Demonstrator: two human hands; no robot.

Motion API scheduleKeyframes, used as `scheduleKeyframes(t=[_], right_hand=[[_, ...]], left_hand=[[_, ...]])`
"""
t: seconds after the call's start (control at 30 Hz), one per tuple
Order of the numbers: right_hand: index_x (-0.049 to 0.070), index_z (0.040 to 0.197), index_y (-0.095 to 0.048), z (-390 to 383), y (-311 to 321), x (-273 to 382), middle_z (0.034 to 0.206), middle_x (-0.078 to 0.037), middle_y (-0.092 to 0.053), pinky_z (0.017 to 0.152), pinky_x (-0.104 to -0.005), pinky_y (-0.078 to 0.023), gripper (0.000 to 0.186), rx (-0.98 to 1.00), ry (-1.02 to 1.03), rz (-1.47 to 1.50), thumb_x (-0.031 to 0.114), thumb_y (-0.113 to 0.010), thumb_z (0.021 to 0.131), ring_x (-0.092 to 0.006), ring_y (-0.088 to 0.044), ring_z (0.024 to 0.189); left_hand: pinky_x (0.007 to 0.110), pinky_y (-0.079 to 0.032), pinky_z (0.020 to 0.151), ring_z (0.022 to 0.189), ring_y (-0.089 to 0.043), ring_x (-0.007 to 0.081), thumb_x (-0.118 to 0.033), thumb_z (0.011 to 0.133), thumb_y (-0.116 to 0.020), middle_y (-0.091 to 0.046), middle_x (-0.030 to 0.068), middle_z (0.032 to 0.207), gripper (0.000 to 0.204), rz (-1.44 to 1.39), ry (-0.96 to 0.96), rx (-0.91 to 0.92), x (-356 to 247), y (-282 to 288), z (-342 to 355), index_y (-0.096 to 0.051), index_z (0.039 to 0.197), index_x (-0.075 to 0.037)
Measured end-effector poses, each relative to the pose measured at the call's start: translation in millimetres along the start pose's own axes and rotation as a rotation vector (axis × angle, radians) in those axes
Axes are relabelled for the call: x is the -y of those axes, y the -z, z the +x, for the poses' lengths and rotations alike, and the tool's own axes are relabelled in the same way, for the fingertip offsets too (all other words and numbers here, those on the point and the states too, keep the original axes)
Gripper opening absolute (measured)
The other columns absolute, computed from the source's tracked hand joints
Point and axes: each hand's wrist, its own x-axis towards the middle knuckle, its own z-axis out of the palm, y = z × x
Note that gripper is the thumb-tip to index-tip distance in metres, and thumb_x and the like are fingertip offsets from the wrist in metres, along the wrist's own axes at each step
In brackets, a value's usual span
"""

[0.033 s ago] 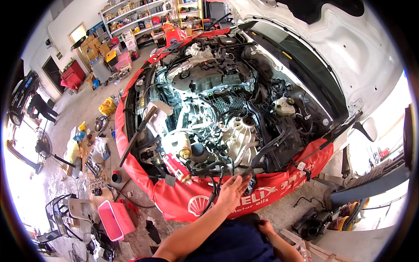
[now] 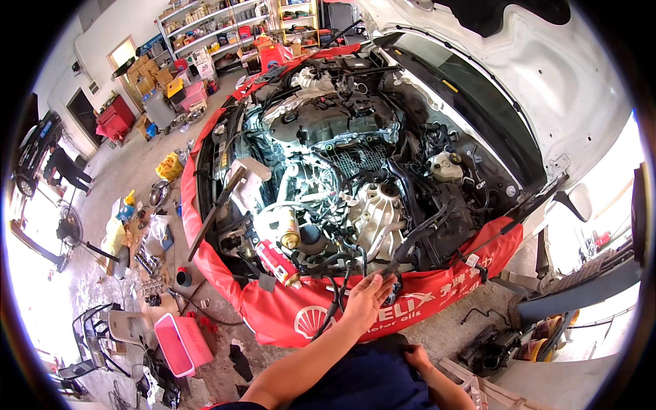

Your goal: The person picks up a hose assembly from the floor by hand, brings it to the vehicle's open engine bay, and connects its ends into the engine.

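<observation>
My left hand [image 2: 366,299] reaches up over the red fender cover [image 2: 273,318] at the front of the open engine bay. Its fingers are closed around the lower end of a thick black hose [image 2: 411,244] that runs up into the bay. Beside the hose sits a pale metal housing [image 2: 377,215]. Low against my dark clothing rests my right hand [image 2: 415,357]; its fingers are mostly hidden. Left of the hose lie a red spray can [image 2: 275,262] and a gold-ended canister [image 2: 290,237]. Behind them is the engine with its dark top cover [image 2: 328,123].
The raised white hood [image 2: 553,82] stands at the right. A dark bar [image 2: 217,212] lies across the bay's left edge. On the floor at left are a pink bin [image 2: 183,345], a fan [image 2: 68,225] and scattered parts. A person [image 2: 67,167] stands far left.
</observation>
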Motion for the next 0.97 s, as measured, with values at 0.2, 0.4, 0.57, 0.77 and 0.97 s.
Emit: scheduleKeyframes(t=[0.2,0.4,0.57,0.77,0.97], right_hand=[[0.000,0.101,-0.066,40,-35,-89,0.104,-0.018,-0.065,0.081,-0.0342,-0.049,0.032,-0.007,0.152,0.711,0.023,-0.063,0.078,-0.0265,-0.064,0.095],[0.000,0.101,-0.065,61,-8,-105,0.104,-0.018,-0.065,0.079,-0.0343,-0.050,0.031,0.168,-0.034,0.798,0.022,-0.062,0.079,-0.0259,-0.064,0.092],[0.000,0.101,-0.065,71,37,-130,0.104,-0.018,-0.065,0.076,-0.0345,-0.050,0.031,0.228,-0.095,0.848,0.022,-0.062,0.079,-0.0254,-0.065,0.090],[-0.004,0.100,-0.062,47,125,-141,0.096,-0.018,-0.066,0.071,-0.0341,-0.051,0.028,-0.165,-0.094,0.341,0.015,-0.062,0.079,-0.0237,-0.065,0.077],[-0.002,0.093,-0.059,20,183,-209,0.089,-0.022,-0.064,0.074,-0.0413,-0.052,0.021,-0.068,-0.417,1.441,0.017,-0.060,0.084,-0.0356,-0.064,0.081]], left_hand=[[0.035,-0.043,0.095,0.110,-0.057,0.0234,-0.013,0.093,-0.053,-0.061,0.0102,0.111,0.020,0.034,0.040,-0.006,27,-43,19,-0.054,0.110,-0.004],[0.036,-0.046,0.089,0.100,-0.059,0.0234,-0.011,0.093,-0.052,-0.062,0.0100,0.102,0.020,0.115,-0.054,-0.076,39,-48,22,-0.051,0.112,-0.006],[0.038,-0.048,0.084,0.098,-0.060,0.0242,-0.017,0.094,-0.048,-0.060,0.0114,0.107,0.034,0.165,-0.133,-0.056,55,-47,16,-0.038,0.125,-0.006],[0.037,-0.047,0.085,0.100,-0.059,0.0278,-0.018,0.095,-0.046,-0.056,0.0148,0.114,0.039,0.240,-0.335,-0.253,82,-49,-4,-0.032,0.131,-0.007],[0.031,-0.048,0.077,0.088,-0.060,0.0179,-0.029,0.093,-0.053,-0.053,0.0095,0.109,0.042,0.469,-0.531,-0.633,128,-45,-31,-0.035,0.126,-0.008]])
